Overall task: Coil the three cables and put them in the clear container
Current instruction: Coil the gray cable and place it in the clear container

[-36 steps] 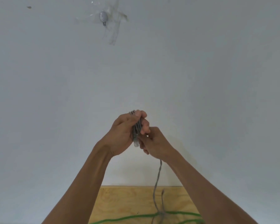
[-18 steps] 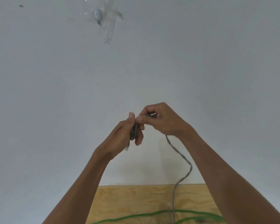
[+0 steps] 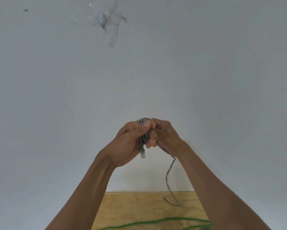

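R hand [image 3: 166, 135] back at L hand [image 3: 129, 140], both w/ grip on grey cable [image 3: 143, 138] coil.

right hand [image 3: 166, 135] back against coil [image 3: 143, 130] | grey cable [image 3: 170, 180] tail shorter

Matt grey cable [image 3: 170, 178], rough plywood board [image 3: 139, 208], smooth matt white wall [image 3: 205, 80]

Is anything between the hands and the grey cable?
No. The left hand grips the coiled grey cable, and the right hand pinches the same cable; its loose end hangs to the wooden board. The clear container is out of view, so that path cannot be judged.
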A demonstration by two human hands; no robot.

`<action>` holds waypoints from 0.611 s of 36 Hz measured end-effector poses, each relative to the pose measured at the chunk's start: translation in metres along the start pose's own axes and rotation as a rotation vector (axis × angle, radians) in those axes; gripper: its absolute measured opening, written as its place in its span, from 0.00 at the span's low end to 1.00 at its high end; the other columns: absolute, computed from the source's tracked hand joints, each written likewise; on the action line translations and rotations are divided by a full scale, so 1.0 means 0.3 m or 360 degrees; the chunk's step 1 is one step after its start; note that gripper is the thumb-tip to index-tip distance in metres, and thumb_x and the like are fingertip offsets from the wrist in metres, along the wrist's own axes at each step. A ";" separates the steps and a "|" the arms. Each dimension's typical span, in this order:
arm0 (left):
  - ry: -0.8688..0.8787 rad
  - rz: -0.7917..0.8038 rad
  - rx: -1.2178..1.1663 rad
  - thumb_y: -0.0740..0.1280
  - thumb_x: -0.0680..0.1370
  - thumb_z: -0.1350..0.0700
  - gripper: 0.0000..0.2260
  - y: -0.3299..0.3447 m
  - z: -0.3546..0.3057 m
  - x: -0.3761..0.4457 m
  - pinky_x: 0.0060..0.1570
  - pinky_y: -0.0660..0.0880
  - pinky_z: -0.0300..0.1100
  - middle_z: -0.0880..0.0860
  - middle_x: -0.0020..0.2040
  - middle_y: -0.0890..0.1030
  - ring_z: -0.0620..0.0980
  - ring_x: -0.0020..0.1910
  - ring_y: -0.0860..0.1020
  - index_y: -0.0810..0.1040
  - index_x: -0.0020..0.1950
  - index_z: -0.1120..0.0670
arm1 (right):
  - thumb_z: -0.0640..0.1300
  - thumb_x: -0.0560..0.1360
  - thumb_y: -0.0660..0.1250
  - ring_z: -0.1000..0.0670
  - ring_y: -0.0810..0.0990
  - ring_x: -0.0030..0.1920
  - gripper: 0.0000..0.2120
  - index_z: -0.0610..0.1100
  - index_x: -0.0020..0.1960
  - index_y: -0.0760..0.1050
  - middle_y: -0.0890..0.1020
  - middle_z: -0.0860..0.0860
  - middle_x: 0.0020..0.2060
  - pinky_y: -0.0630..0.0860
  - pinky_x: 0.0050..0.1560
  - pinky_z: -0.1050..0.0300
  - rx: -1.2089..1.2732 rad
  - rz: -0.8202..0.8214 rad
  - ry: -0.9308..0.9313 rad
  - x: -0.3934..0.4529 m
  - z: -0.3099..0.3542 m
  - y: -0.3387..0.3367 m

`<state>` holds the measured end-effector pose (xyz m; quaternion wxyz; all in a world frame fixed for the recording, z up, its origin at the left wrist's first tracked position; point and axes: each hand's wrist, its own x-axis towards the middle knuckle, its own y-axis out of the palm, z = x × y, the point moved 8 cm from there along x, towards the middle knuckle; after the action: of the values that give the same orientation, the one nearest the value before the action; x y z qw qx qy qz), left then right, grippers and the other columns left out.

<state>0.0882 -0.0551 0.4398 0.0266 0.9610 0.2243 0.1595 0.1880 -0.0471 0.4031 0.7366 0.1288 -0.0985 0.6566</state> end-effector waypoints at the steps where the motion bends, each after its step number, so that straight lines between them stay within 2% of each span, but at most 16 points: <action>1: 0.0033 -0.0027 0.0012 0.57 0.83 0.54 0.15 -0.003 -0.002 0.009 0.46 0.72 0.56 0.55 0.33 0.77 0.56 0.37 0.72 0.80 0.46 0.58 | 0.34 0.81 0.61 0.50 0.68 0.26 0.15 0.45 0.42 0.82 0.74 0.50 0.24 0.64 0.29 0.56 -0.0025 -0.0048 0.0013 -0.004 -0.007 0.003; 3: 0.0068 -0.0099 -0.0017 0.58 0.83 0.54 0.12 -0.017 -0.003 0.023 0.43 0.72 0.58 0.56 0.35 0.77 0.57 0.36 0.72 0.79 0.50 0.58 | 0.31 0.80 0.58 0.52 0.68 0.27 0.19 0.46 0.38 0.79 0.73 0.52 0.25 0.65 0.28 0.58 -0.0107 -0.0107 0.0047 -0.020 -0.016 0.016; 5: 0.0109 -0.0196 0.0011 0.59 0.83 0.53 0.11 -0.037 -0.005 0.030 0.37 0.75 0.54 0.56 0.35 0.75 0.57 0.33 0.73 0.76 0.54 0.59 | 0.35 0.83 0.57 0.54 0.69 0.26 0.17 0.42 0.37 0.74 0.74 0.54 0.25 0.66 0.27 0.59 -0.0204 -0.0145 0.0065 -0.039 -0.023 0.029; 8: 0.0186 -0.0366 0.0334 0.58 0.85 0.55 0.13 -0.073 -0.013 0.030 0.34 0.75 0.51 0.55 0.36 0.76 0.54 0.32 0.76 0.75 0.58 0.65 | 0.39 0.83 0.59 0.56 0.68 0.23 0.17 0.43 0.36 0.72 0.75 0.57 0.24 0.64 0.26 0.63 -0.0343 -0.0185 0.0085 -0.061 -0.024 0.042; 10: 0.0219 -0.0463 0.0510 0.57 0.85 0.58 0.13 -0.096 -0.016 0.027 0.32 0.75 0.52 0.55 0.37 0.77 0.53 0.35 0.78 0.75 0.55 0.68 | 0.42 0.83 0.60 0.54 0.69 0.25 0.16 0.46 0.37 0.74 0.75 0.56 0.26 0.66 0.27 0.65 -0.0487 -0.0174 0.0054 -0.074 -0.025 0.052; 12: 0.0249 -0.0590 0.0604 0.58 0.85 0.59 0.11 -0.126 -0.028 0.018 0.37 0.77 0.54 0.53 0.39 0.79 0.53 0.40 0.78 0.77 0.54 0.64 | 0.46 0.83 0.61 0.51 0.71 0.28 0.13 0.48 0.43 0.79 0.77 0.54 0.28 0.68 0.29 0.63 -0.0610 -0.0088 0.0023 -0.086 -0.030 0.074; 14: 0.0263 -0.0725 0.0737 0.58 0.85 0.61 0.10 -0.162 -0.035 0.009 0.46 0.78 0.44 0.51 0.42 0.82 0.50 0.40 0.77 0.78 0.54 0.60 | 0.47 0.82 0.63 0.52 0.72 0.28 0.10 0.46 0.48 0.82 0.77 0.56 0.27 0.69 0.31 0.62 -0.0709 -0.0010 0.0046 -0.097 -0.044 0.082; 16: 0.0234 -0.0808 0.1021 0.58 0.85 0.62 0.11 -0.192 -0.029 0.005 0.47 0.78 0.43 0.51 0.47 0.83 0.50 0.40 0.79 0.79 0.51 0.57 | 0.47 0.80 0.66 0.57 0.72 0.26 0.10 0.43 0.49 0.82 0.76 0.57 0.26 0.70 0.31 0.64 -0.0789 0.0060 0.0061 -0.106 -0.045 0.088; 19: 0.0068 -0.0733 0.1344 0.57 0.85 0.60 0.10 -0.211 0.016 -0.001 0.47 0.79 0.47 0.52 0.46 0.83 0.50 0.41 0.80 0.78 0.50 0.56 | 0.46 0.78 0.69 0.56 0.70 0.27 0.08 0.42 0.43 0.82 0.75 0.52 0.28 0.69 0.32 0.62 -0.0937 0.0118 -0.0024 -0.093 0.016 0.086; 20: 0.0018 -0.0681 0.1398 0.57 0.85 0.58 0.11 -0.210 0.030 -0.005 0.47 0.78 0.47 0.52 0.43 0.82 0.50 0.41 0.80 0.78 0.50 0.56 | 0.45 0.77 0.70 0.55 0.72 0.28 0.08 0.42 0.41 0.81 0.77 0.53 0.29 0.71 0.34 0.61 -0.0978 0.0126 -0.0054 -0.080 0.047 0.076; 22: -0.0028 -0.0561 0.1375 0.53 0.86 0.52 0.18 -0.196 0.050 -0.019 0.46 0.75 0.46 0.53 0.37 0.80 0.51 0.38 0.79 0.78 0.45 0.57 | 0.43 0.77 0.69 0.54 0.81 0.36 0.08 0.43 0.40 0.82 0.84 0.54 0.35 0.77 0.42 0.58 -0.1020 0.0188 -0.0112 -0.051 0.113 0.063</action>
<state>0.0635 -0.0046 0.4167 -0.3476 0.8325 0.4298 0.0363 0.1683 -0.0702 0.4317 0.6965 -0.0929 -0.3328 0.6289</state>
